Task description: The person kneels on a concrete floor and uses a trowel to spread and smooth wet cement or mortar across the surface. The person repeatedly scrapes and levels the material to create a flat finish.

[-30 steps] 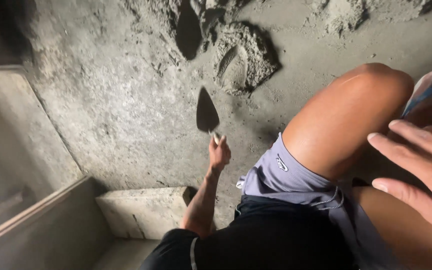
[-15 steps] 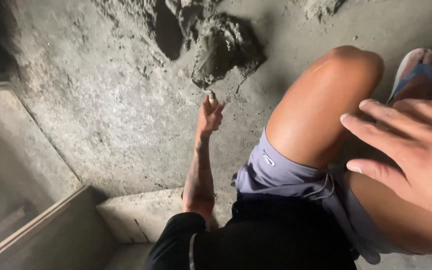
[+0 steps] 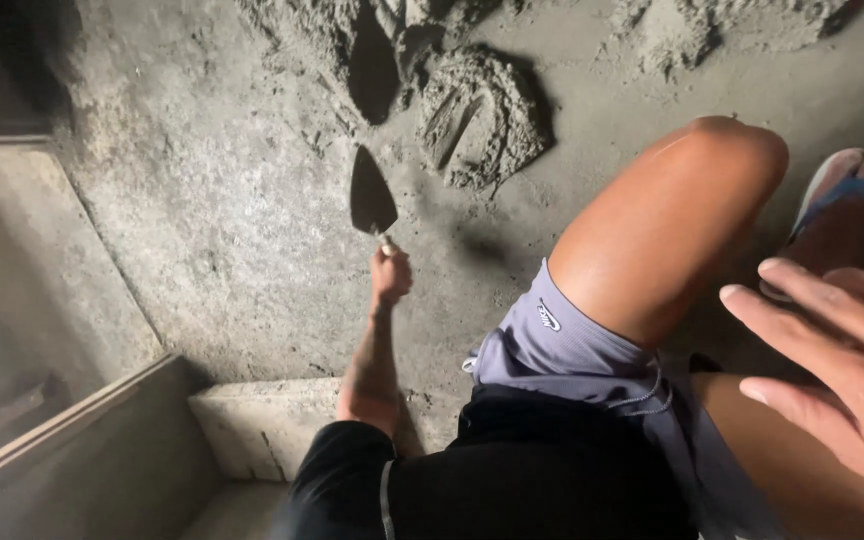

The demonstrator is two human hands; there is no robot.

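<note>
Concrete forms the pale rectangular block [image 3: 272, 425] at the 7 o'clock position of the view, seated against the grey rough cement floor [image 3: 202, 230]. Above the block, the left hand [image 3: 391, 275] extends on a straight arm, fingers clenched around the handle of the dark pointed steel trowel [image 3: 370, 195]. The trowel blade points toward 12 o'clock and appears to sit just above or on the floor; contact cannot be told. At 1 o'clock from the blade, close by but apart from it, lies the grey wet mortar heap [image 3: 482, 120], marked with a curved groove. A bent bare knee in grey shorts [image 3: 562, 345] occupies the centre right. At 4 o'clock, the right hand [image 3: 837, 370] is spread flat, fingers released, grasping nothing.
</note>
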